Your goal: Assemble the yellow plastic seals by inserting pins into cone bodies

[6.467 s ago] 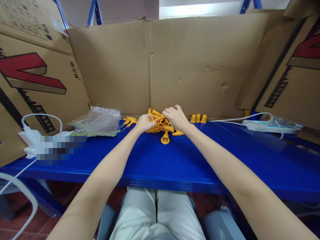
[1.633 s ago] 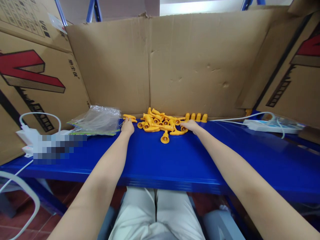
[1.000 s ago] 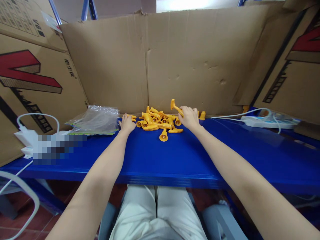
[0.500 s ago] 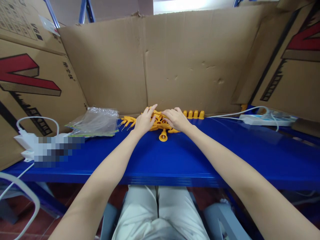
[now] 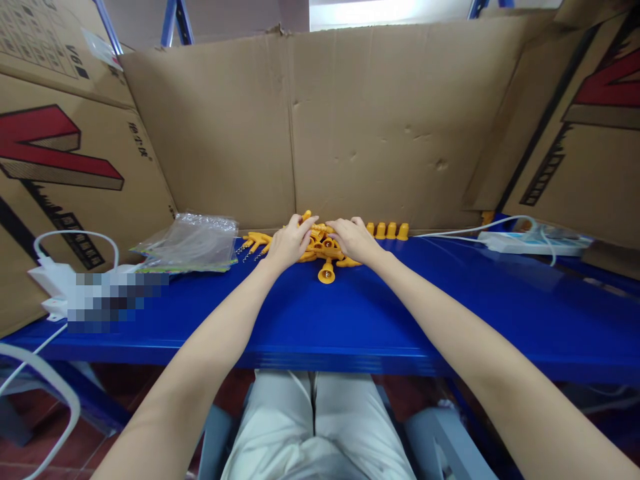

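- The person sits at a blue table (image 5: 340,320), both bare arms stretched out over it, the hands near the back edge.
- The left hand (image 5: 287,245) is closed around a yellow corkscrew (image 5: 307,216); one end of its handle sticks up past the thumb and fingers.
- The right hand (image 5: 356,241) faces it, fingers bent in around the other end of that same piece, so the corkscrew lies across the gap between the two hands. Much of that grip is hidden behind the fingers from here.
- The held corkscrew is just above a heap of yellow parts (image 5: 320,253), in front of the cardboard sheet (image 5: 380,127).
- At the front of the heap, one yellow cap (image 5: 327,273) lies with its wide mouth towards the person.
- Left of the left hand, more yellow handles (image 5: 257,241) lie together, their metal spirals (image 5: 245,251) pointing towards the plastic bags (image 5: 193,243).
- Right of the right hand, four small yellow cups (image 5: 391,231) stand upright in a row, close to the cardboard.
- Further right, a white power strip (image 5: 533,243) rests on the table with a white cable (image 5: 475,228) running to it.
- A large carton (image 5: 70,200) with a red letter stands at the left, behind a white plug (image 5: 57,273).
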Tool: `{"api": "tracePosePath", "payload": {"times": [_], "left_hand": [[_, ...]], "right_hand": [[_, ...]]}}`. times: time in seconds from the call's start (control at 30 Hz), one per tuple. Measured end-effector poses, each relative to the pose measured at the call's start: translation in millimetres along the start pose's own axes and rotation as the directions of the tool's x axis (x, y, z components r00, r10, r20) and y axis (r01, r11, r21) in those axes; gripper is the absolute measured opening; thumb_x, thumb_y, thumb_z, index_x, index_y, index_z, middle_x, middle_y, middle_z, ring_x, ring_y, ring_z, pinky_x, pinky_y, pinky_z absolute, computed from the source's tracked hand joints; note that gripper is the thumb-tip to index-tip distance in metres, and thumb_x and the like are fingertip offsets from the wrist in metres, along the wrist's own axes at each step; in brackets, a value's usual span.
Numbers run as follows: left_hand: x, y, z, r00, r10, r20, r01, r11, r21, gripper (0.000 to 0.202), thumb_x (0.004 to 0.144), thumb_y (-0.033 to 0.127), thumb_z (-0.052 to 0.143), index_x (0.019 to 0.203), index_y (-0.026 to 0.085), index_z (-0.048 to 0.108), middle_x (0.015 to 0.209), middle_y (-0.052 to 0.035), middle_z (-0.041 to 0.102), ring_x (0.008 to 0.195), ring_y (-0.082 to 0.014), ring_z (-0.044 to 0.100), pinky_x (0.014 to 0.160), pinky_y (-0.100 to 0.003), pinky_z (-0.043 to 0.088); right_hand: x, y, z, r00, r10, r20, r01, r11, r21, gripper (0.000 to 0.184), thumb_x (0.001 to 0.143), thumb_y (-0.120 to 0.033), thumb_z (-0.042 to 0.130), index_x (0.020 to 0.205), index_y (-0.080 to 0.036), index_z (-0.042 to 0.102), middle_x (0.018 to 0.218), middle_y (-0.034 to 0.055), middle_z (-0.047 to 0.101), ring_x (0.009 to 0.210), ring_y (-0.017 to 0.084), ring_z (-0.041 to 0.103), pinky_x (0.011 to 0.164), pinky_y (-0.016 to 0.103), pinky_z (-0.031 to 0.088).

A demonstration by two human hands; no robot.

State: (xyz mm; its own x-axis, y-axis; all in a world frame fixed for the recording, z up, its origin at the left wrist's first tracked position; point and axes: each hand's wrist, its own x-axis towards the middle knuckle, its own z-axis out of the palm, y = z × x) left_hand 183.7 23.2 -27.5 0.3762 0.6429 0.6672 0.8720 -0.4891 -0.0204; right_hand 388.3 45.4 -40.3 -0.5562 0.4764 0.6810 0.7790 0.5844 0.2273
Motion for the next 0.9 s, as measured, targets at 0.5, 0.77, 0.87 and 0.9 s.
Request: {"api": "tracePosePath", "payload": {"times": [0.5, 0.77, 0.87, 0.9], "left_hand": [[0.5, 1.4, -1.4, 0.993, -0.122, 0.009, 0.122, 0.991, -0.049, 0.040, 0.083, 0.030, 0.051, 0.123, 0.025, 0.056, 0.116, -0.0067, 0.062, 0.104, -0.0234, 0.061, 0.088, -0.033, 0.048], [-0.2, -0.3, -0.5, 0.988, -0.150, 0.033, 0.151, 0.988, -0.038, 0.041, 0.081, 0.029, 0.055, 0.122, 0.027, 0.059, 0.116, -0.0054, 0.064, 0.105, -0.0242, 0.062, 0.090, -0.034, 0.048], [0.4, -0.8, 1.7, 0.989, -0.146, 0.022, 0.147, 0.988, -0.043, 0.041, 0.081, 0.030, 0.055, 0.121, 0.026, 0.060, 0.117, -0.0058, 0.065, 0.107, -0.0243, 0.061, 0.091, -0.034, 0.048], [0.6, -1.2, 2.3, 0.989, -0.144, 0.017, 0.145, 0.988, -0.047, 0.041, 0.081, 0.031, 0.055, 0.121, 0.026, 0.060, 0.117, -0.0058, 0.065, 0.107, -0.0244, 0.061, 0.092, -0.034, 0.047]], "right_hand": [[-0.4, -4.6, -10.5, 0.998, -0.047, -0.046, 0.044, 0.996, -0.072, 0.028, 0.093, -0.026, 0.040, 0.114, -0.014, 0.056, 0.104, 0.0137, 0.064, 0.089, 0.025, 0.053, 0.084, 0.038, 0.026], [0.6, -4.1, -6.8, 0.998, -0.043, 0.033, 0.046, 0.996, -0.083, 0.027, 0.092, -0.025, 0.041, 0.111, -0.013, 0.057, 0.099, 0.0142, 0.065, 0.091, 0.025, 0.054, 0.087, 0.039, 0.025], [1.7, -3.9, -9.4, 0.999, -0.041, 0.014, 0.042, 0.994, -0.103, 0.023, 0.089, -0.021, 0.043, 0.107, -0.014, 0.056, 0.099, 0.0132, 0.064, 0.090, 0.025, 0.053, 0.087, 0.039, 0.024], [1.9, -3.7, -9.7, 0.999, -0.036, 0.005, 0.037, 0.994, -0.107, 0.023, 0.089, -0.020, 0.043, 0.106, -0.014, 0.056, 0.099, 0.0130, 0.064, 0.089, 0.024, 0.053, 0.087, 0.039, 0.024]]}}
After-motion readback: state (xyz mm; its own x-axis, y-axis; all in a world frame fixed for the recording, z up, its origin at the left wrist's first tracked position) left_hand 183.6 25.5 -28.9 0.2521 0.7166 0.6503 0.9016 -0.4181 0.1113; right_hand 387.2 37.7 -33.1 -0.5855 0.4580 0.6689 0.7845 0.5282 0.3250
